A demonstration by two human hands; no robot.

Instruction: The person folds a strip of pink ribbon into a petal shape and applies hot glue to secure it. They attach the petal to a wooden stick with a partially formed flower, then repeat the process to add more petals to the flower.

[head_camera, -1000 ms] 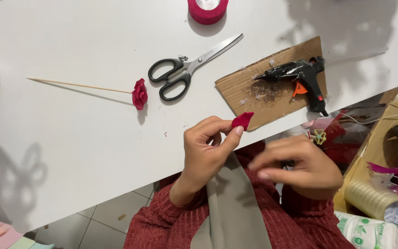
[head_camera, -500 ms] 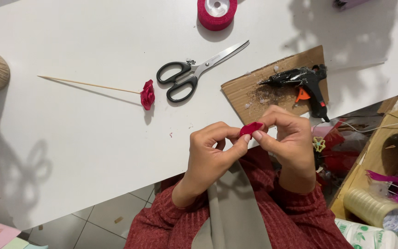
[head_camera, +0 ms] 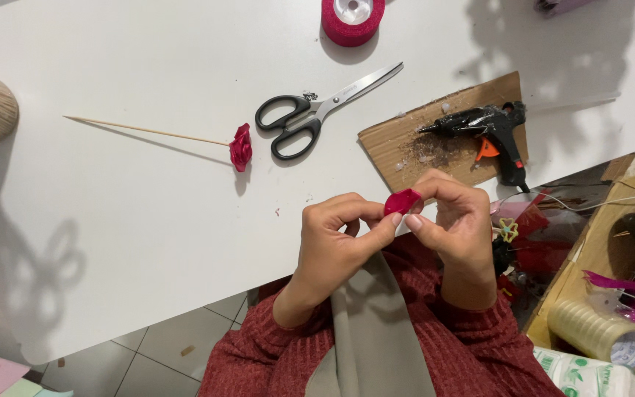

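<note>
Pinching a red ribbon piece [head_camera: 402, 201] between left hand [head_camera: 336, 239] and right hand [head_camera: 457, 224], scissors [head_camera: 317, 110], glue gun [head_camera: 483, 125] beyond

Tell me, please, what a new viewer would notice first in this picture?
First, the left hand and right hand pinching a small red ribbon piece together at the near edge of the white table. Behind them lie black-handled scissors, and a black glue gun rests on a cardboard piece.
</note>
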